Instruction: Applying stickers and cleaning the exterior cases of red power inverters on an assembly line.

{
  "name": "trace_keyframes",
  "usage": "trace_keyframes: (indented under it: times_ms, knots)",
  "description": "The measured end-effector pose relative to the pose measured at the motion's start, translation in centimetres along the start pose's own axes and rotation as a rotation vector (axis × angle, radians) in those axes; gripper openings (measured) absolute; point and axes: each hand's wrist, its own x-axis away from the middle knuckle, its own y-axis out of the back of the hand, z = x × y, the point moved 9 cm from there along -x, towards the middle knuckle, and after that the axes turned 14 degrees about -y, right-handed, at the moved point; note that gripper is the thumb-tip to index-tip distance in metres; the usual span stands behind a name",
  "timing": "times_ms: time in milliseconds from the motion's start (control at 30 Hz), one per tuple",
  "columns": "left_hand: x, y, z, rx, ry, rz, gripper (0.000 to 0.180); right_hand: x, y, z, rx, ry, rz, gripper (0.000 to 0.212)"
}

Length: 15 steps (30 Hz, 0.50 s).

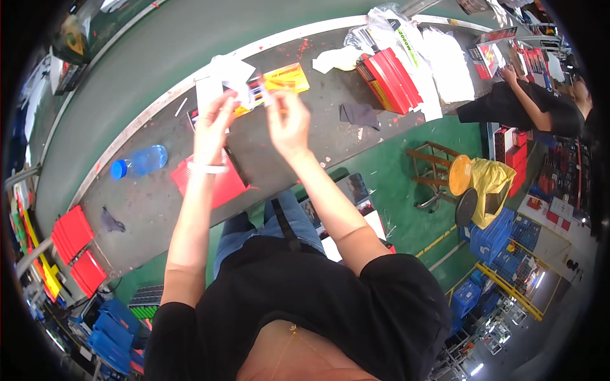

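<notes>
Both my hands are raised over the grey workbench (330, 136), a small gap between them. The fingers of my left hand (215, 127) are pinched together; what they hold, if anything, I cannot make out. My right hand (289, 124) pinches a thin red-and-white strip (264, 91), smeared by motion. Just beyond the fingers lie white paper sheets (229, 71) and a yellow printed box (289, 77). Under my left forearm, near the bench's front edge, sits a flat red box (229, 187), partly covered by the arm.
A blue-tinted bottle (149, 160) lies to the left. Red boxes (389, 79) stand beside white plastic bags (448, 63) at the right, with a dark cloth (359, 115) nearby. More red boxes (73, 235) are at far left. Another person (540, 105) works at far right, past a stool (460, 174).
</notes>
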Motion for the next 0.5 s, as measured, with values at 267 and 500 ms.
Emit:
trace_keyframes:
  times_ms: [267, 500]
  knots:
    - [5.7, 6.0, -2.7, 0.227, -0.020, -0.190, 0.015, 9.4, -5.0, 5.4, 0.219, 0.326, 0.163, 0.018]
    - [12.3, 12.2, -6.0, 0.185, 0.038, -0.154, 0.031, 13.1, -9.7, -4.8, -0.520, -0.627, 0.449, 0.044]
